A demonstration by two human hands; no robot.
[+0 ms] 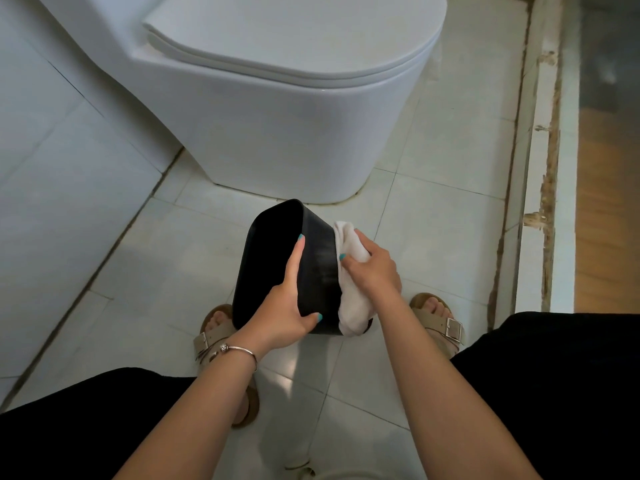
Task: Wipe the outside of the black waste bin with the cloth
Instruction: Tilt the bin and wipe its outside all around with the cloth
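Two bare forearms reach forward over black-clad knees and sandalled feet. Left hand grasps the black waste bin at its rim, thumb outside, fingers over the edge, tipping its opening up and to the left above the tiled floor. Its inside looks dark; contents cannot be made out. Right hand clutches a white cloth against the bin's outer wall. Beyond stands a white toilet, lid closed.

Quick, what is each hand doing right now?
Left hand: grips the rim of the black waste bin, tipped on its side.
Right hand: holds the white cloth against the bin's outside.
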